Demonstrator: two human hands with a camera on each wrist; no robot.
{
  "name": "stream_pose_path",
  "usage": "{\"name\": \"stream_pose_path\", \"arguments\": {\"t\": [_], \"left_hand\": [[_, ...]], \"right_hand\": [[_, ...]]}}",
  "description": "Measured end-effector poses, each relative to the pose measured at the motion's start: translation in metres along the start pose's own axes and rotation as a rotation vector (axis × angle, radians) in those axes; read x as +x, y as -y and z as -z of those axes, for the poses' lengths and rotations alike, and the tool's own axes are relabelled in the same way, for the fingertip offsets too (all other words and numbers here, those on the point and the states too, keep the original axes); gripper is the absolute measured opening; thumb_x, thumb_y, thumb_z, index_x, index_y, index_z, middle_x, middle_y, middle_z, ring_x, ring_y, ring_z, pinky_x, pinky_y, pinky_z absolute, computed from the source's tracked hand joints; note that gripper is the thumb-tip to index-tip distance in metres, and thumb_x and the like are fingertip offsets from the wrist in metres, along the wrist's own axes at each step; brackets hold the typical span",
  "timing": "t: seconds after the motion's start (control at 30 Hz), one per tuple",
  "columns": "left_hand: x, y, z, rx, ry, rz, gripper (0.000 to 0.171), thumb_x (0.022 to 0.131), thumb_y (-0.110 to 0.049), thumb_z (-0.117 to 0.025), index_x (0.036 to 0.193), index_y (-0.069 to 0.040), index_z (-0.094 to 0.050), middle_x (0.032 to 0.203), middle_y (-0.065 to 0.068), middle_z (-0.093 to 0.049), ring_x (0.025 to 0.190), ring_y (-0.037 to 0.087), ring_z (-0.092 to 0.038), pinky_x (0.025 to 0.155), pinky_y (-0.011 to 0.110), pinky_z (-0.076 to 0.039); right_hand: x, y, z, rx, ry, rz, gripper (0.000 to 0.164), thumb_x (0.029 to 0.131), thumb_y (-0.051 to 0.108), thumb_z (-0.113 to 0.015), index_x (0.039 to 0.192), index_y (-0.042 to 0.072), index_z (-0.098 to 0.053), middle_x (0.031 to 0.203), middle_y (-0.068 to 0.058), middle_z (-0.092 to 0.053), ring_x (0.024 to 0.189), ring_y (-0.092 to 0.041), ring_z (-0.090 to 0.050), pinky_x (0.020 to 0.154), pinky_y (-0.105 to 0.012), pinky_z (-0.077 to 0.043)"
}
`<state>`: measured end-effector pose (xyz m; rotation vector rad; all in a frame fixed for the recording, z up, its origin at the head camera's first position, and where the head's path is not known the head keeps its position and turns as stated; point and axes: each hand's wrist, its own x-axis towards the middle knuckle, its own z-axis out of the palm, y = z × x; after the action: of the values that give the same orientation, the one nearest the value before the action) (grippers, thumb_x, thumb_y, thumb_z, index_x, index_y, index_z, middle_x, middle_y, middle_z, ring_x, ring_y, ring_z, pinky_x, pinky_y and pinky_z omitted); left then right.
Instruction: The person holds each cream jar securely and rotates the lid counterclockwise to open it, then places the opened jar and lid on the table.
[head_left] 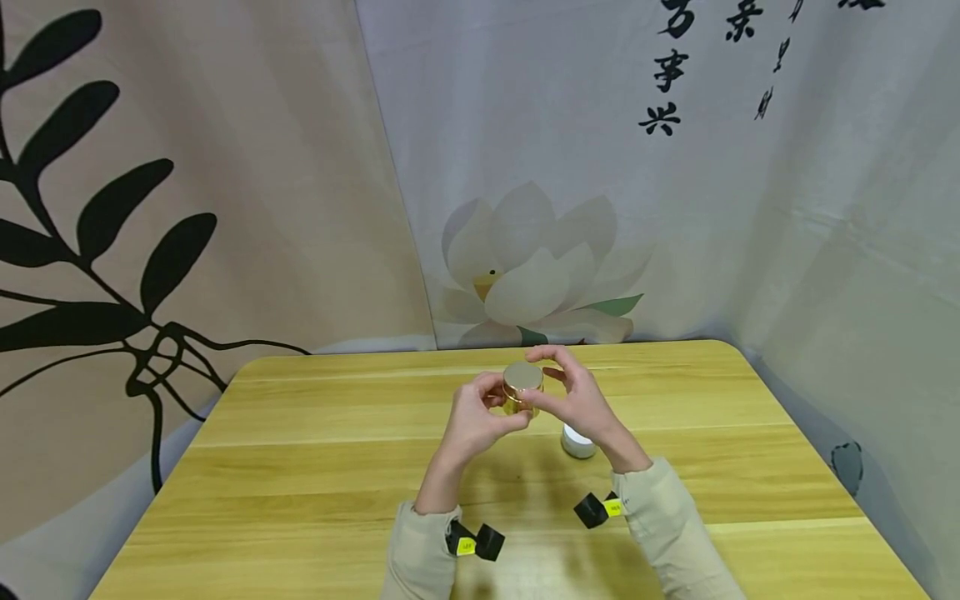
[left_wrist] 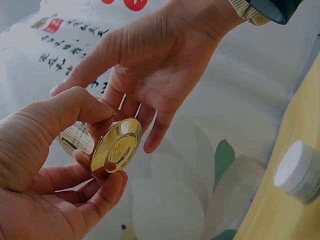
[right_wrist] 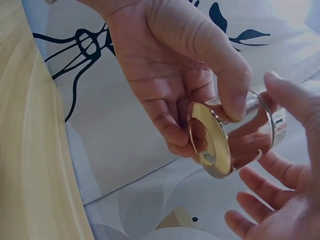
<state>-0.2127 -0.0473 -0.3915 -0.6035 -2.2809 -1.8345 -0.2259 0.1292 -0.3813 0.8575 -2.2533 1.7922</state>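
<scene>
Above the table, my left hand [head_left: 477,418] grips a shiny gold jar [head_left: 522,377] by its lower part, thumb on one side and fingers on the other. The jar's flat round top faces up toward the head camera. The left wrist view shows its gold base [left_wrist: 118,149], a flared disc with small print. My right hand [head_left: 585,407] is beside the jar, its fingers spread and apart from it. In the right wrist view the right thumb [right_wrist: 287,95] lies close to the upper rim; whether it touches I cannot tell.
A small white-lidded jar [head_left: 577,442] stands on the wooden table [head_left: 337,467], just under the right wrist. Printed curtains [head_left: 300,167] hang behind and beside the table. Black camera mounts [head_left: 487,542] stick out from both sleeves.
</scene>
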Motion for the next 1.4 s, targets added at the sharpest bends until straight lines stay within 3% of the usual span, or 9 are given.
{"name": "stream_pose_path", "arguments": {"t": [0.13, 0.4, 0.53, 0.77, 1.07, 1.23, 1.4], "left_hand": [[0.0001, 0.0003, -0.0001, 0.007, 0.003, -0.008, 0.037, 0.068, -0.001, -0.076, 0.103, 0.004, -0.066, 0.091, 0.008, -0.06, 0.08, 0.017, -0.053, 0.075, 0.032, -0.051], [0.0001, -0.0004, -0.0001, 0.002, -0.001, 0.012, 0.036, 0.068, 0.0, -0.076, 0.102, 0.004, -0.066, 0.091, 0.008, -0.06, 0.081, 0.016, -0.053, 0.076, 0.03, -0.051], [0.0002, 0.0002, 0.0001, -0.003, 0.002, 0.012, 0.034, 0.068, 0.001, -0.076, 0.101, 0.003, -0.067, 0.089, 0.007, -0.059, 0.08, 0.016, -0.052, 0.075, 0.029, -0.05], [0.0004, 0.0012, -0.0006, -0.003, 0.011, 0.0, 0.035, 0.069, 0.0, -0.077, 0.103, 0.003, -0.067, 0.09, 0.009, -0.059, 0.08, 0.018, -0.052, 0.075, 0.031, -0.05], [0.0, 0.0005, -0.0003, 0.004, -0.001, 0.001, 0.036, 0.068, 0.0, -0.076, 0.102, 0.004, -0.066, 0.089, 0.009, -0.06, 0.079, 0.017, -0.053, 0.077, 0.045, -0.051], [-0.0003, 0.0008, 0.0001, 0.0, 0.006, -0.003, 0.035, 0.068, -0.001, -0.076, 0.102, 0.004, -0.066, 0.089, 0.008, -0.059, 0.079, 0.017, -0.053, 0.077, 0.044, -0.051], [-0.0001, 0.0, -0.0005, -0.003, 0.012, 0.012, 0.035, 0.069, 0.0, -0.076, 0.102, 0.003, -0.066, 0.09, 0.008, -0.059, 0.08, 0.017, -0.052, 0.077, 0.039, -0.05]], "right_hand": [[0.0001, -0.0002, 0.0003, -0.003, -0.003, 0.005, 0.032, 0.083, 0.009, -0.069, 0.113, 0.003, -0.058, 0.127, -0.012, -0.049, 0.123, -0.026, -0.039, 0.101, -0.054, -0.032], [0.0002, -0.0004, 0.0012, -0.005, 0.056, 0.065, 0.041, 0.091, 0.013, -0.06, 0.127, -0.004, -0.053, 0.13, -0.018, -0.046, 0.123, -0.029, -0.04, 0.099, -0.053, -0.035], [-0.0002, -0.0011, -0.0003, 0.006, 0.034, 0.04, 0.045, 0.087, 0.014, -0.065, 0.127, 0.0, -0.05, 0.131, -0.017, -0.046, 0.124, -0.028, -0.038, 0.1, -0.058, -0.03], [0.0003, -0.002, -0.0021, 0.016, -0.009, 0.024, 0.034, 0.082, 0.005, -0.07, 0.113, 0.002, -0.056, 0.124, -0.014, -0.049, 0.122, -0.027, -0.04, 0.101, -0.054, -0.031], [0.0004, 0.0011, -0.0013, -0.001, 0.044, 0.063, 0.038, 0.088, 0.009, -0.062, 0.123, -0.001, -0.055, 0.129, -0.016, -0.047, 0.121, -0.028, -0.041, 0.099, -0.049, -0.036], [-0.0003, -0.0004, -0.0016, 0.011, 0.037, 0.046, 0.047, 0.087, 0.016, -0.066, 0.127, -0.001, -0.049, 0.131, -0.017, -0.045, 0.124, -0.027, -0.038, 0.101, -0.054, -0.031], [0.0008, -0.001, -0.0019, 0.005, 0.006, 0.029, 0.042, 0.082, 0.013, -0.071, 0.118, 0.002, -0.051, 0.128, -0.014, -0.047, 0.123, -0.026, -0.039, 0.1, -0.054, -0.031]]}}
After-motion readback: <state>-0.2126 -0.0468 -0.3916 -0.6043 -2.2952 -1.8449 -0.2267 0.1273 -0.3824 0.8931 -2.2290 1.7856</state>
